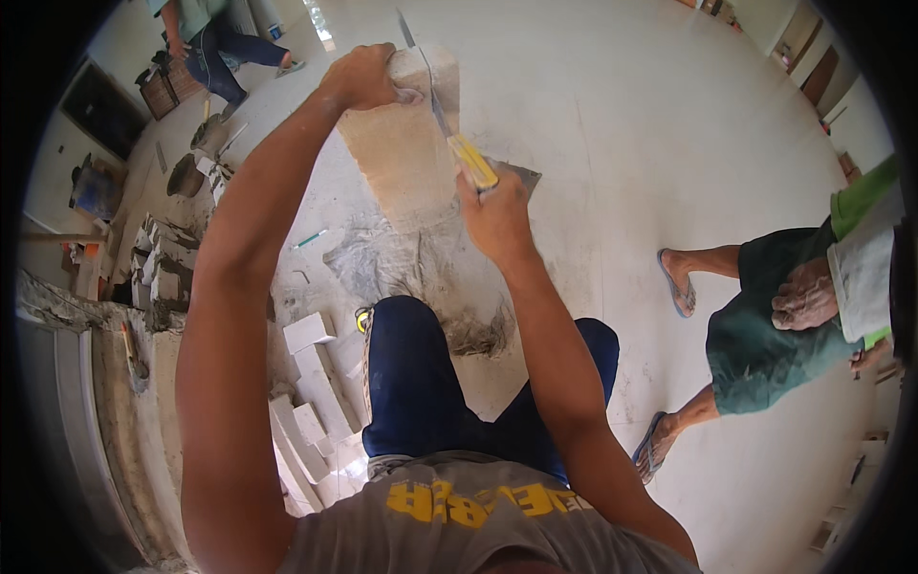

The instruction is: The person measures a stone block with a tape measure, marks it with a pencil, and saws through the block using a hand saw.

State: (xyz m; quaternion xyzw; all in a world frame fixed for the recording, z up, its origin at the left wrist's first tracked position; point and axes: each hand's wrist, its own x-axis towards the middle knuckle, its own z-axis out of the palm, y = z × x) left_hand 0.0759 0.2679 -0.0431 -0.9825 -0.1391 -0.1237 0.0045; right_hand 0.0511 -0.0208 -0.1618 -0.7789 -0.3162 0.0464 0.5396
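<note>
A pale rectangular block [397,167] stands in front of me on a grey plastic sheet [373,258] and something dark and flat. My left hand [361,77] grips the upper left edge of the block, fingers curled. My right hand [492,201] is wrapped round the yellow handle of a hand saw [473,163]. The saw's long blade runs up across the top of the block, right beside my left fingers; how deep it sits in a cut I cannot tell.
A co-worker [775,316] in sandals stands close on my right; another person [215,53] is at the upper left. Cut white blocks [320,383] lie by my left knee. Buckets [186,175] and a mortar-smeared block wall [158,273] are at the left. A pencil [308,239] lies on the floor [622,115].
</note>
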